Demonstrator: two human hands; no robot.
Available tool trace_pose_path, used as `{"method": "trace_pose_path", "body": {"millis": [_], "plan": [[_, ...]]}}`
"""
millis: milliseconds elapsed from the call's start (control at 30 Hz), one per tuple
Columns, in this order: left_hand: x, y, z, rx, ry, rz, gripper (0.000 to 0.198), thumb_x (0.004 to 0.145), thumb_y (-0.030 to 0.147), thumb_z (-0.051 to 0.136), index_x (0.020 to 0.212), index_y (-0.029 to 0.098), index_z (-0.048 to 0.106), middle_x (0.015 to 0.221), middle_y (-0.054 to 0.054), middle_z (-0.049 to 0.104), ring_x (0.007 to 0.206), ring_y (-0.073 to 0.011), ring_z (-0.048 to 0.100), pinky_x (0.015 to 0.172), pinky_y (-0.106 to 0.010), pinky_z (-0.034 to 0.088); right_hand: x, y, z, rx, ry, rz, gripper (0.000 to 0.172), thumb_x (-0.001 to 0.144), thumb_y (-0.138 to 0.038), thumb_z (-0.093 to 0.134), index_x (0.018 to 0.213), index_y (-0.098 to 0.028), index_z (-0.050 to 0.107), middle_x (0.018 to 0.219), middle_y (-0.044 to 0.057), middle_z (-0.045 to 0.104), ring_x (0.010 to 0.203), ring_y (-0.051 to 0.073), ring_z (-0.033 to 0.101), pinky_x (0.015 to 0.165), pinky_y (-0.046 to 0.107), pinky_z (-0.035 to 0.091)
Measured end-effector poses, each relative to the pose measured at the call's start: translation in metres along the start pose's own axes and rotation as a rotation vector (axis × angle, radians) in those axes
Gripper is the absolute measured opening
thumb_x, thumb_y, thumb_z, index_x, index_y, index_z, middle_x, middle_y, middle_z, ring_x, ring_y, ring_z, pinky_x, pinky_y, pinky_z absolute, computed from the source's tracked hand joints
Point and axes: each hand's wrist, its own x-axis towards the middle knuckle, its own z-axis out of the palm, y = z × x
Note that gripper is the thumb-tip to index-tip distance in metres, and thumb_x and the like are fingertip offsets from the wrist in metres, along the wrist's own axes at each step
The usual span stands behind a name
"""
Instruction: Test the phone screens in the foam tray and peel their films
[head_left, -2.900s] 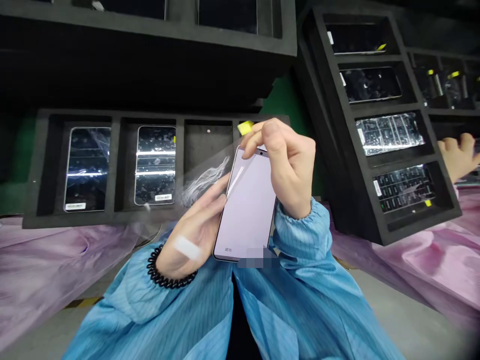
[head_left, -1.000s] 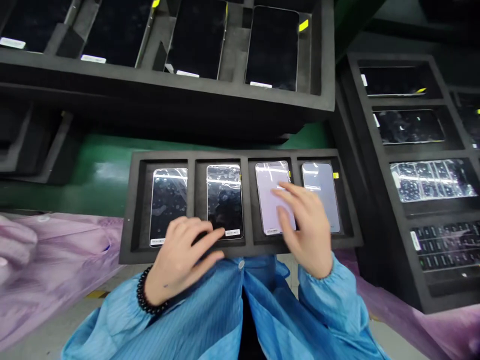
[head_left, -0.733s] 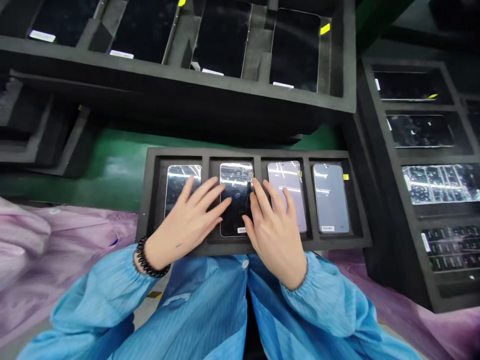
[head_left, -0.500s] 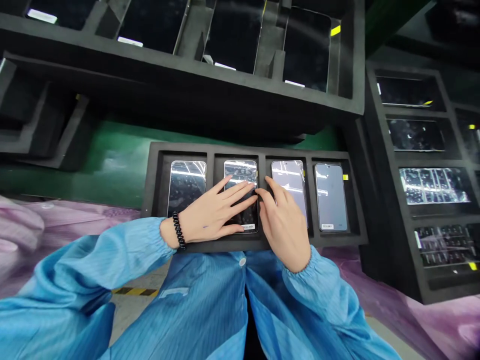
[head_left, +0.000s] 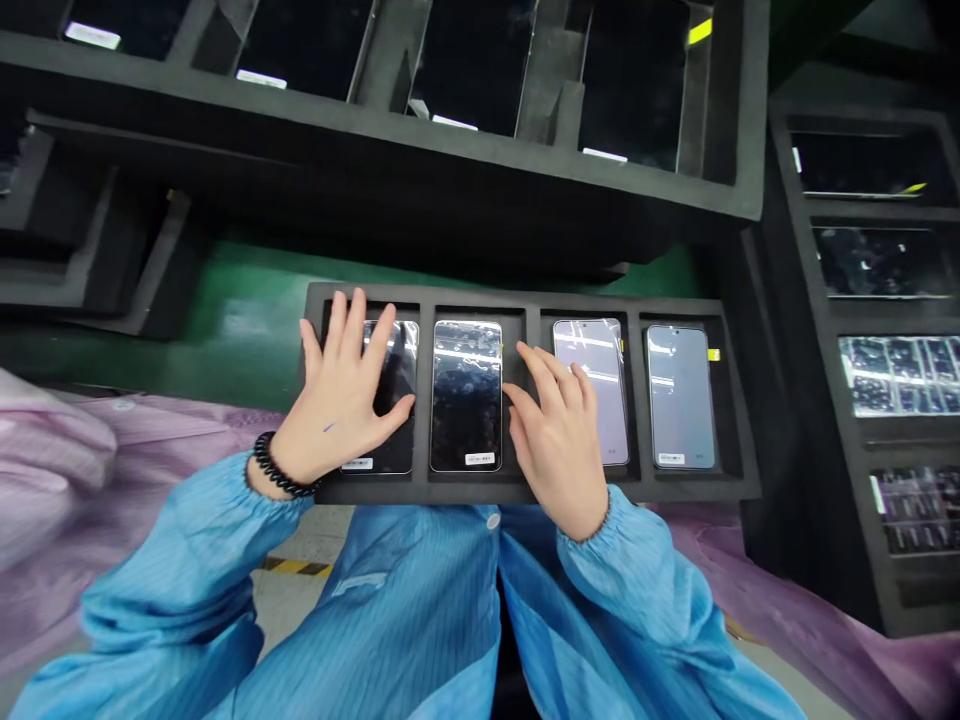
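Observation:
A black foam tray [head_left: 480, 490] with compartments in a row holds several smartphones. My left hand [head_left: 337, 390], fingers spread, lies over the leftmost smartphone [head_left: 397, 380] and covers its left part. In the compartment to its right is a dark-screened smartphone [head_left: 466, 395] with a white label at its lower edge. My right hand [head_left: 559, 430] has loosely bent fingers apart, the tips near that phone's right edge; whether they touch it I cannot tell. Partly behind this hand lies a lilac-screened smartphone [head_left: 611, 390]. The rightmost, a grey-blue smartphone [head_left: 681, 400], lies uncovered.
A larger black foam tray [head_left: 480, 130] with dark phones stands just beyond. Another foam tray [head_left: 817, 320] of phones is at the right. Stacked foam pieces [head_left: 97, 260] stand at the left on the green table surface [head_left: 255, 290]. Pink sleeves of people show at both sides.
My left hand has moved left from the second smartphone to the leftmost one, spreading its fingers. The second phone now sits further left in its compartment. My right hand stays near its right edge.

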Motion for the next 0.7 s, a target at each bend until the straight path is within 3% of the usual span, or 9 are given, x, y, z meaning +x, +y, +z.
{"method": "trace_pose_path", "body": {"millis": [100, 267, 500, 600, 700], "plan": [[0.003, 0.007, 0.004, 0.022, -0.063, -0.009, 0.087, 0.09, 0.039, 0.053, 0.165, 0.019, 0.014, 0.173, -0.023, 0.0, 0.16, -0.0471, -0.002, 0.116, -0.084, 0.006, -0.001, 0.002, 0.003, 0.043, 0.021, 0.017, 0.032, 0.096, -0.003, 0.046, 0.109, -0.015, 0.072, 0.152, 0.017, 0.057, 0.14, 0.032, 0.052, 0.117, 0.06, 0.042], [0.003, 0.005, 0.001, 0.04, -0.052, -0.007, 0.07, 0.094, 0.039, 0.048, 0.161, 0.025, 0.031, 0.174, -0.018, 0.001, 0.161, -0.0448, 0.0, 0.117, -0.082, 0.005, -0.003, 0.006, 0.007, 0.123, 0.062, -0.01, 0.036, 0.092, 0.0, 0.045, 0.109, -0.014, 0.073, 0.15, 0.017, 0.057, 0.14, 0.032, 0.051, 0.114, 0.06, 0.046], [0.028, -0.009, -0.006, 0.097, 0.028, 0.1, 0.043, 0.103, 0.037, 0.036, 0.139, 0.026, 0.056, 0.155, -0.007, 0.051, 0.15, -0.0298, 0.039, 0.126, -0.071, -0.01, -0.004, 0.009, 0.01, 0.154, 0.072, -0.009, 0.039, 0.086, 0.003, 0.047, 0.11, -0.015, 0.073, 0.15, 0.018, 0.057, 0.139, 0.033, 0.05, 0.114, 0.064, 0.044], [0.029, -0.015, -0.012, 0.114, 0.086, 0.053, 0.038, 0.103, 0.041, 0.038, 0.122, 0.023, 0.065, 0.148, -0.008, 0.056, 0.148, -0.0345, 0.041, 0.126, -0.074, -0.009, -0.005, 0.009, 0.01, 0.15, 0.055, 0.007, 0.04, 0.087, 0.002, 0.047, 0.11, -0.017, 0.074, 0.151, 0.016, 0.056, 0.14, 0.033, 0.05, 0.116, 0.066, 0.04], [0.021, -0.02, -0.017, 0.088, 0.122, -0.064, 0.041, 0.103, 0.046, 0.037, 0.115, 0.021, 0.068, 0.155, -0.008, 0.048, 0.154, -0.0419, 0.029, 0.124, -0.077, -0.008, -0.005, 0.009, 0.011, 0.156, 0.061, 0.024, 0.037, 0.09, -0.001, 0.049, 0.111, -0.019, 0.074, 0.152, 0.015, 0.056, 0.141, 0.033, 0.05, 0.117, 0.067, 0.039]]}}
